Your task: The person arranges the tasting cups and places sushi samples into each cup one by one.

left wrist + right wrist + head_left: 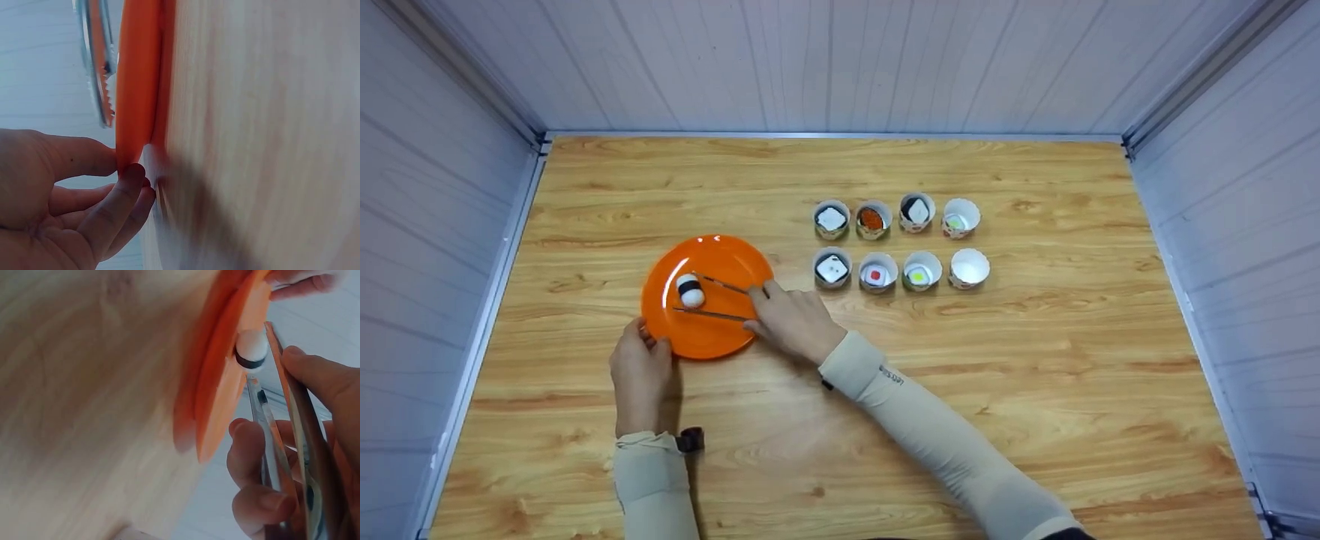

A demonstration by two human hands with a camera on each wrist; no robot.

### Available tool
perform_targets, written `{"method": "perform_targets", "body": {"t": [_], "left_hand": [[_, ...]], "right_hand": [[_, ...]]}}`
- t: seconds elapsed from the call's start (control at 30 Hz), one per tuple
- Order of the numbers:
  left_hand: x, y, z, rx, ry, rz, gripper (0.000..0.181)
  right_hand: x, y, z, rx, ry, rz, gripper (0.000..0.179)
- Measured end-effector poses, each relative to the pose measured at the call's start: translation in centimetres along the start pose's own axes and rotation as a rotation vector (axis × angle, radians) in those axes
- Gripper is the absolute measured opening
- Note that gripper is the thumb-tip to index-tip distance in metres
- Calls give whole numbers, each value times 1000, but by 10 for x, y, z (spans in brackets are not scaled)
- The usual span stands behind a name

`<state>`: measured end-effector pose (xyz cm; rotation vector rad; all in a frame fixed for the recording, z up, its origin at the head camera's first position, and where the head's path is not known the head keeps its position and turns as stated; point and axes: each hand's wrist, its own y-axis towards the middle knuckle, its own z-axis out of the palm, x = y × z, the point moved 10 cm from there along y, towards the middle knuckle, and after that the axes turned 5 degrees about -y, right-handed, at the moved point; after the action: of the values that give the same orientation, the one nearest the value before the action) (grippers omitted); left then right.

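Note:
My left hand pinches the lower left rim of an orange plate, thumb on top and fingers beneath, as the left wrist view shows. On the plate lies one white sushi piece with a black band round its middle. My right hand reaches over the plate's right side and holds metal tongs. The two arms of the tongs stand spread, one on each side of the sushi piece; whether either touches it I cannot tell. Serrated tong edges show in the left wrist view.
Two rows of small paper cups stand right of the plate. Several hold sushi-like pieces, among them a white one, an orange-topped one and a red-centred one. A cup ends the front row. Panel walls border the wooden table.

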<state>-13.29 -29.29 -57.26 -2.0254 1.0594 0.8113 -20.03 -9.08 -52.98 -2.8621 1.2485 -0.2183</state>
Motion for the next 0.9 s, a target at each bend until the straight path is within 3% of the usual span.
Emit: {"method": "perform_targets", "body": {"t": [0.3,0.9], "left_hand": [[-2,-1,0,-15,14,17,52],[0,1,0,0,5,-33,53]], "right_hand": [[5,3,6,-9,3,-2,42],[-5,-10,-1,-63,37,-12,37]]}}
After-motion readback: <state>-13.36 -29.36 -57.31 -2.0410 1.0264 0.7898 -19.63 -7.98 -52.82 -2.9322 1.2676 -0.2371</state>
